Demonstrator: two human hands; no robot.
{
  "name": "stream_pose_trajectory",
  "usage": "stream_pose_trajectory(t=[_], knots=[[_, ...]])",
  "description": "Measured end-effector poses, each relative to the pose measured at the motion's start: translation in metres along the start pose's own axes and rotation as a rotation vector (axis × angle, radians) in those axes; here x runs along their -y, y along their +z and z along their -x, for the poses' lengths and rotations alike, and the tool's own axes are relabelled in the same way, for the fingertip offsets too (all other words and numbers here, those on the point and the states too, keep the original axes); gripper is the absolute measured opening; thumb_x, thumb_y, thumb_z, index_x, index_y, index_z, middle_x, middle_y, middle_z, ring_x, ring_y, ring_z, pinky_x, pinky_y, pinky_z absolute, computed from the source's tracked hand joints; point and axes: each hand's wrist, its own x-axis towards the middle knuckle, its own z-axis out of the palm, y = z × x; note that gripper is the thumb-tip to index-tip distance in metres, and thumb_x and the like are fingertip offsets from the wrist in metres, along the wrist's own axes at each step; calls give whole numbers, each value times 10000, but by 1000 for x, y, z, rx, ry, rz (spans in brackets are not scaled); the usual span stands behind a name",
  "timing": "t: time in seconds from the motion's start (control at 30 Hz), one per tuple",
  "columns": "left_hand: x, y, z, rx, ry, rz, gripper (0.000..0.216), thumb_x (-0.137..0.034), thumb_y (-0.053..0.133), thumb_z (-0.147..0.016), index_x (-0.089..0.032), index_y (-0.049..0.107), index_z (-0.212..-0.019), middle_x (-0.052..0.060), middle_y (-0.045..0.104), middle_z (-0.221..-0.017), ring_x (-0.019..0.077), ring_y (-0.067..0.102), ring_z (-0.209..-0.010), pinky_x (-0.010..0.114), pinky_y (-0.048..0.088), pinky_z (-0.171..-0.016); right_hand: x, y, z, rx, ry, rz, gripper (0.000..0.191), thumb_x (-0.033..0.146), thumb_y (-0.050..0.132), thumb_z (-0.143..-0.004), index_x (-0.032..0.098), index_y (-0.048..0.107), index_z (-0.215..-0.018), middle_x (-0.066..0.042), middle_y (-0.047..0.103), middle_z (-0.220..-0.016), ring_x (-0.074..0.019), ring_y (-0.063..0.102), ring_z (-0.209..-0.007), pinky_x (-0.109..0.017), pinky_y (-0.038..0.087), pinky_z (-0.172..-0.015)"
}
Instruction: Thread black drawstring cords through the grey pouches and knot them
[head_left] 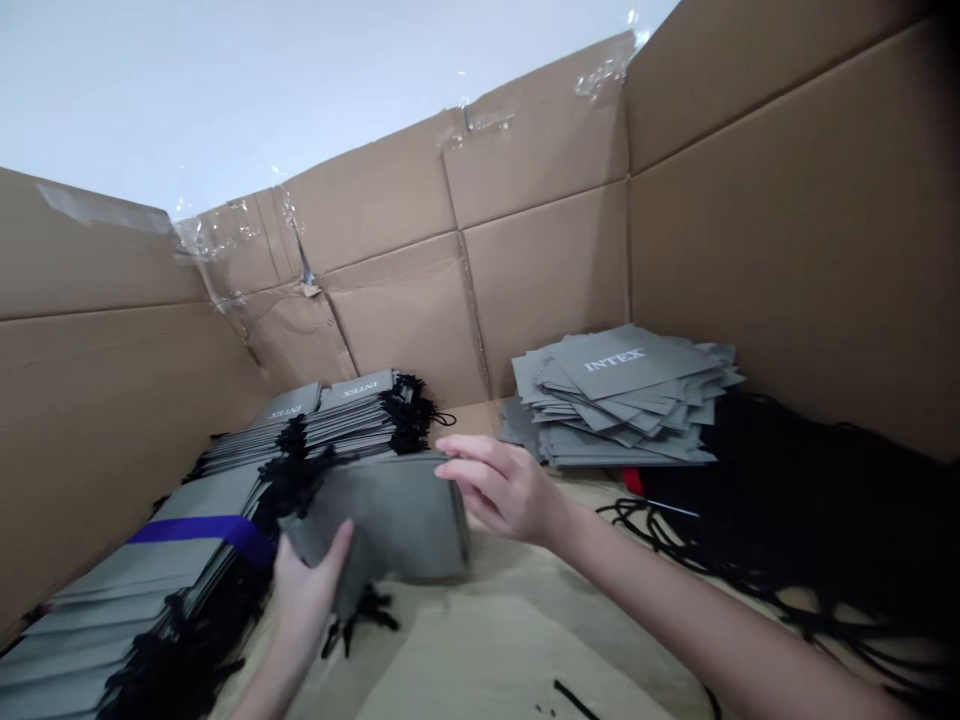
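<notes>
1. My left hand [306, 592] holds the grey paper bag [386, 525] from below, with the thumb pressed against its face and the fingers hidden behind it.
2. My right hand [504, 488] is nearly flat and slightly open, and its fingers [457, 472] lie across the upper right corner of the grey paper bag. I cannot tell whether they are gripping it or only touching it.
3. The grey paper bag is folded flat and tilted between my hands, above a cardboard sheet [510, 650]. A tangle of black cord handles [296, 485] touches its left end, but I cannot tell whether they belong to it or to the neighbouring stack.
4. Just left of the grey paper bag lies a long stack of grey bags [142, 600], wrapped with a purple band [202, 530]. Beyond the bag, more grey bags with black cords [352, 420] lie in rows.
5. Beyond the grey paper bag to the right sits a loose, fanned pile of grey bags [615, 395], the top one printed INTEX in white.
6. To the right of the grey paper bag, past my right hand, spreads a heap of black cords [795, 500], with a small red piece [634, 481] at its edge.
7. Below the grey paper bag, a short black cord [576, 698] lies on the cardboard sheet.
8. Well beyond the grey paper bag, corrugated cardboard walls [540, 280] rise, with clear packing tape [225, 235] along their top edge.
</notes>
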Motion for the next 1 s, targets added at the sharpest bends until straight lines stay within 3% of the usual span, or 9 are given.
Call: stream_pose_trajectory(t=[0.13, 0.23, 0.27, 0.33, 0.4, 0.5, 0.7, 0.83, 1.0], knots=[[9, -41, -38, -310, 441, -521, 277, -370, 658, -640, -201, 575, -843, 75, 641, -800, 304, 605, -816, 399, 467, -748, -13, -23, -9, -94, -16, 95, 319, 42, 430, -788, 226, 518, -1034, -69, 527, -1100, -162, 565, -994, -294, 520, -807], [37, -59, -54, -10, 762, -762, 183, -237, 609, -636, -208, 629, -815, 102, 677, -813, 315, 607, -831, 412, 413, -807, -24, -44, -15, -178, 31, 171, 295, 28, 422, -783, 237, 538, -957, -57, 493, -1067, -148, 578, -880, -291, 532, -735], [47, -61, -54, 176, 835, -806, 237, -177, 559, -656, -206, 648, -874, 117, 688, -903, 314, 606, -882, 409, 397, -830, -27, -50, -17, -216, 55, 192, 286, 26, 419, -786, 240, 547, -926, -52, 489, -1051, -144, 577, -850, -290, 531, -713], [63, -58, -49, 499, 867, -889, 371, -77, 479, -680, -221, 648, -977, 105, 684, -994, 293, 603, -920, 393, 382, -835, -30, -63, -22, -297, 90, 213, 264, 25, 423, -799, 243, 563, -848, -38, 500, -990, -132, 569, -783, -280, 519, -659], [70, -49, -40, 637, 820, -961, 444, -38, 452, -691, -220, 615, -1062, 96, 672, -1033, 275, 591, -948, 376, 373, -834, -29, -75, -28, -382, 83, 213, 268, 21, 430, -813, 244, 568, -759, -16, 520, -895, -109, 551, -702, -253, 489, -589], [69, -31, -30, 664, 741, -1000, 407, -123, 516, -735, -197, 567, -1131, 114, 640, -1098, 273, 561, -1005, 357, 366, -847, -17, -92, -37, -453, -13, 236, 302, 9, 422, -826, 237, 557, -681, 17, 524, -772, -63, 509, -590, -208, 422, -495], [75, -2, -40, 606, 759, -1140, 510, -491, 543, -781, -146, 559, -1157, 170, 614, -1133, 318, 552, -1028, 373, 392, -799, 16, -111, -51, -301, -171, 341, 306, 118, 394, -878, 233, 539, -634, 43, 547, -653, -47, 494, -525, -182, 397, -465], [88, -7, -43, 640, 930, -1168, 642, -592, 442, -801, -102, 522, -1207, 165, 618, -1117, 297, 561, -993, 377, 391, -823, 13, -122, -52, -383, -191, 402, 269, 84, 459, -825, 235, 538, -617, 42, 552, -616, -67, 476, -481, -206, 379, -430], [86, -23, -36, 643, 991, -1124, 506, -484, 376, -885, -135, 483, -1235, 121, 611, -1149, 245, 560, -1006, 346, 396, -855, -20, -142, -41, -517, -134, 567, 300, 11, 446, -759, 257, 571, -640, 22, 570, -692, -106, 500, -528, -244, 366, -445]])
